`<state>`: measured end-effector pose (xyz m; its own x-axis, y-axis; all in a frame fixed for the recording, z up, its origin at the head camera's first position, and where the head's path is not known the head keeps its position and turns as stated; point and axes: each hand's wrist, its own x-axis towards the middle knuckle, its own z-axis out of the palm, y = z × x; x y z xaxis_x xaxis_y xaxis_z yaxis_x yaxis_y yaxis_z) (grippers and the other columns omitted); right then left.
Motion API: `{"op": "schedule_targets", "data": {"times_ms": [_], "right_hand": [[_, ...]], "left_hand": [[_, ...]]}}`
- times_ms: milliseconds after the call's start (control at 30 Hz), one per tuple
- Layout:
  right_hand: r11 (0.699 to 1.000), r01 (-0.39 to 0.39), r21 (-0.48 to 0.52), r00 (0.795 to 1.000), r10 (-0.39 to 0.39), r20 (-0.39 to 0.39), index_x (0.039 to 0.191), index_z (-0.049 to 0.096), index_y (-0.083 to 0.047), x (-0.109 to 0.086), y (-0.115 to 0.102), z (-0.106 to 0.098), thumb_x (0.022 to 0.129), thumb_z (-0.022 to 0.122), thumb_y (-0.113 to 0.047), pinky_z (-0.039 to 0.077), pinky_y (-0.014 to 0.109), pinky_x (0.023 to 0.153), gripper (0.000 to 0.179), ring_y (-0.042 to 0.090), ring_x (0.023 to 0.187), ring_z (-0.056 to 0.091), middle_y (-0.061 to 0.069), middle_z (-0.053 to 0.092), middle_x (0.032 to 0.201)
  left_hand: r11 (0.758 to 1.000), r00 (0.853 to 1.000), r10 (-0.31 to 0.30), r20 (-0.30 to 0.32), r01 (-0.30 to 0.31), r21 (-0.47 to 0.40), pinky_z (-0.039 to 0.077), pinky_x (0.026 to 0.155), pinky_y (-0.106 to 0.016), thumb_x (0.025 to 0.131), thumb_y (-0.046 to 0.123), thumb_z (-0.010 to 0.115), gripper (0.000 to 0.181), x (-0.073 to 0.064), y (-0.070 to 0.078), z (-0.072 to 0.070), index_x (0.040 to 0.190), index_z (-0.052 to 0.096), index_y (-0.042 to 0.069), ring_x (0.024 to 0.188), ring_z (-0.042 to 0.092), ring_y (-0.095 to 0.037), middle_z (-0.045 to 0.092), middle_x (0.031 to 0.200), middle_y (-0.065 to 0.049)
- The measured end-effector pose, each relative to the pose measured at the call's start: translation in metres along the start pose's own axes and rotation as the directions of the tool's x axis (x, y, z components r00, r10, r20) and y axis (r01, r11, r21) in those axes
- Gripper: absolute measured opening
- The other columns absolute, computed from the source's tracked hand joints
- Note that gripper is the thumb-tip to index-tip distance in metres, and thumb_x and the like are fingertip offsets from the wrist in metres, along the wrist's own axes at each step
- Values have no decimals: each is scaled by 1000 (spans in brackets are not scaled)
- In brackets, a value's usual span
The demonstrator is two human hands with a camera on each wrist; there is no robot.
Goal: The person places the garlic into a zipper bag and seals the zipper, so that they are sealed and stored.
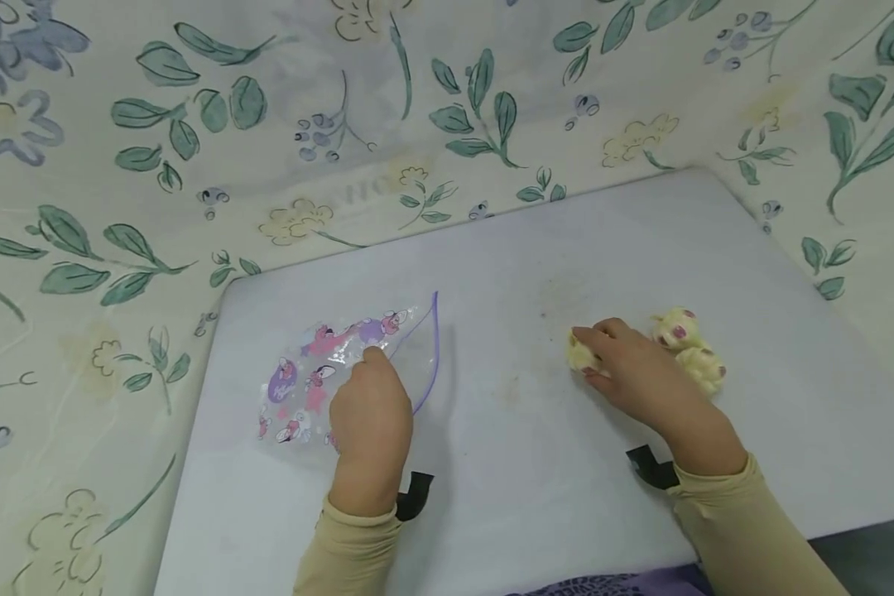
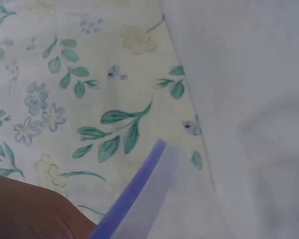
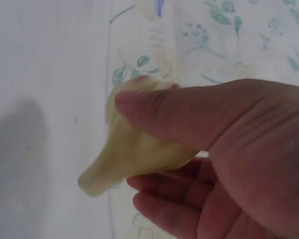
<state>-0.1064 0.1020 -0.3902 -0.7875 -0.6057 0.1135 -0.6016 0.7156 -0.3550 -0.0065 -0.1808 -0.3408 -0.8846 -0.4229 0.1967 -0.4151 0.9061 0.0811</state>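
My right hand (image 1: pixel 633 372) fingers pinch one soft yellow toy (image 3: pixel 134 149), my left hand (image 1: pixel 368 414) holds the picture bag (image 1: pixel 328 372) flat — two toys (image 1: pixel 689 348) wait outside, none inside yet

Your left hand (image 1: pixel 371 422) presses down on a clear zip bag (image 1: pixel 343 368) printed with pink and purple cartoon figures, lying flat on the white board, its purple-edged mouth facing 3 o'clock. Your right hand (image 1: pixel 633 377) pinches a pale yellow squishy toy (image 3: pixel 134 147); two more cream squishy toys with pink spots (image 1: pixel 689 348) lie just beside it, at 2 o'clock.
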Motion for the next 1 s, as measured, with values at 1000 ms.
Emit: {"op": "schedule_targets", "data": {"times_ms": [1000], "right_hand": [[902,396,170,917,-382,-111,126,57,-20,8,-63,-20,77,76,-31,51,24,75,54,4,89,57,-7,57,120]], "left_hand": [[826,826,563,-23,-563,-12,51,47,-32,77,2,68,51,-18,55,-19,126,54,-1,58,64,-20,70,86,-13]]}}
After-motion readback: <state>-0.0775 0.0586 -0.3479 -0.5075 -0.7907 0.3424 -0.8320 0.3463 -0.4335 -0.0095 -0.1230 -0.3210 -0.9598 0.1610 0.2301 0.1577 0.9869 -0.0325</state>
